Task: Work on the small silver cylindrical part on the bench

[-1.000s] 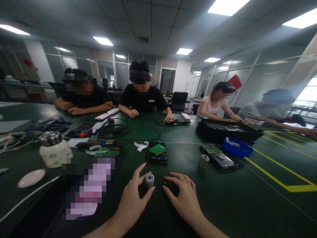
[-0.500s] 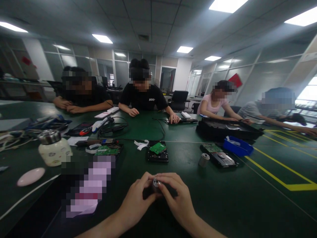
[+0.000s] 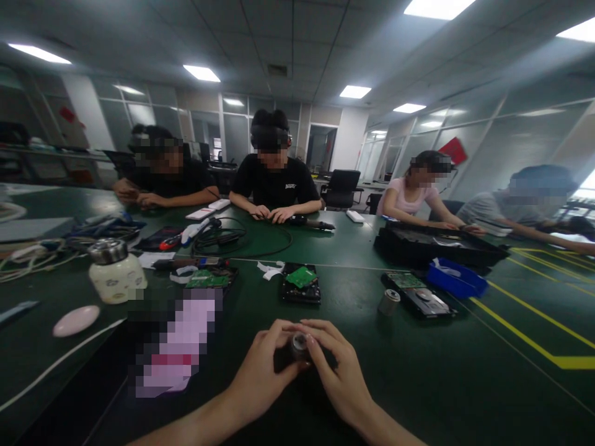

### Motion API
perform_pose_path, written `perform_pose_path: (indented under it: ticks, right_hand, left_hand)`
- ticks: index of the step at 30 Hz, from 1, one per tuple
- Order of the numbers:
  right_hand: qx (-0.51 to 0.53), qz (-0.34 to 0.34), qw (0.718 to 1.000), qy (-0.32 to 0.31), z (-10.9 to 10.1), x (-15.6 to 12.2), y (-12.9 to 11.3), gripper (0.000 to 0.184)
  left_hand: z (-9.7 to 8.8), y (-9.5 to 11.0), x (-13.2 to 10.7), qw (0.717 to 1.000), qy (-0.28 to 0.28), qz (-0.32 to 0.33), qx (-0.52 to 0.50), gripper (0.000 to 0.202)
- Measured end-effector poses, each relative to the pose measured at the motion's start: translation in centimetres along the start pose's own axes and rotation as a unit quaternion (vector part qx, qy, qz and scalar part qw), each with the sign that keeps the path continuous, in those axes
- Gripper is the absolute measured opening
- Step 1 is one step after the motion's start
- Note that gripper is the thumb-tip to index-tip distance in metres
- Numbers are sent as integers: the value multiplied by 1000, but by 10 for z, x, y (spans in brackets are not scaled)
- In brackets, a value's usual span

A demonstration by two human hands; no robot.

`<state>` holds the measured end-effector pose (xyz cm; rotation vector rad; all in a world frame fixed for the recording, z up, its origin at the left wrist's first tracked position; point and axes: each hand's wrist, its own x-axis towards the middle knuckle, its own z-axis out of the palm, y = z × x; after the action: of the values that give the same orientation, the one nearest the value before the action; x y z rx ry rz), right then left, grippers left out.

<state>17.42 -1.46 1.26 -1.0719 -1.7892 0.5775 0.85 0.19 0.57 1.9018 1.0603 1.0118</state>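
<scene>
Both my hands are curled round a small metal cylinder [image 3: 300, 347] near the front middle of the green table. My left hand [image 3: 263, 365] grips it from the left, thumb at its lower front. From the other side my right hand [image 3: 339, 371] holds it, thumb against its top edge. The cylinder's round top faces up; fingers hide much of its side. A similar metal cylinder [image 3: 389, 302] stands to the right. Beyond my hands lies a hard drive [image 3: 301, 292] with a green circuit board [image 3: 302, 277] on it.
To the right lie another hard drive [image 3: 425, 300], a blue tray [image 3: 458, 279] and a black bin [image 3: 437, 244]. On the left are a bottle [image 3: 117, 272], a pink oval object [image 3: 77, 321], cables and a screwdriver-like tool [image 3: 186, 264]. Several people sit across the table [image 3: 465, 371].
The view has turned slightly left. The cylinder's top has tilted a little in my hands. The person opposite has drawn one hand off the black tool and brought both hands together.
</scene>
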Motion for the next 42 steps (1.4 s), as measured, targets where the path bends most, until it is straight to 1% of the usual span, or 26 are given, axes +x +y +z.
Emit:
perform_pose_path:
  ticks: [2, 5, 9, 12, 16, 19, 22, 26, 28, 30, 32, 34, 36, 38, 39, 42]
  right_hand:
    - [2, 8, 1000, 10, -2, -1, 2, 32]
    - [2, 43, 999, 8, -2, -3, 5, 40]
    - [-26, 91, 994, -53, -1, -2, 7, 47]
    - [-52, 79, 992, -79, 0, -1, 4, 42]
    - [-55, 51, 995, -73, 0, 0, 1, 40]
    - [-52, 46, 995, -73, 0, 0, 1, 39]
    - [-49, 46, 995, -77, 1, 0, 2, 40]
    - [-49, 46, 994, -82, 1, 0, 4, 39]
    - [-51, 52, 994, -81, 1, 0, 4, 39]
    - [-48, 59, 994, -76, 1, 0, 4, 39]
    - [-44, 63, 994, -75, 0, 1, 3, 40]
    - [-44, 64, 994, -74, 0, 1, 2, 40]
    - [-44, 66, 994, -73, -1, 1, 2, 38]
    - [-43, 67, 994, -71, -1, 1, 2, 37]
    - [-43, 67, 994, -72, -1, 1, 2, 37]
    - [-46, 64, 994, -74, -1, 2, 2, 36]
  left_hand:
    - [1, -4, -1, 999, 27, 18, 10, 43]
    - [1, -8, -3, 997, 56, 41, 31, 43]
    - [0, -6, -3, 993, 68, 73, 56, 43]
    - [-3, -4, -4, 988, 72, 104, 84, 41]
    - [-4, -4, -4, 981, 77, 139, 110, 43]
    - [-4, -7, -5, 977, 81, 150, 129, 46]
    - [-4, -8, -4, 973, 76, 156, 153, 45]
    - [-4, -8, -4, 970, 72, 155, 172, 44]
    - [-4, -7, -5, 970, 72, 156, 172, 47]
    - [-4, -5, -8, 970, 75, 152, 172, 55]
    - [-4, -1, -12, 972, 89, 132, 171, 64]
    - [-6, 1, -15, 972, 112, 92, 187, 66]
    - [-10, 1, -15, 963, 127, 55, 233, 54]
    - [-14, -2, -11, 948, 118, 44, 292, 37]
    - [-17, -5, -8, 942, 103, 48, 316, 31]
    - [-22, -15, -1, 929, 79, 53, 359, 27]
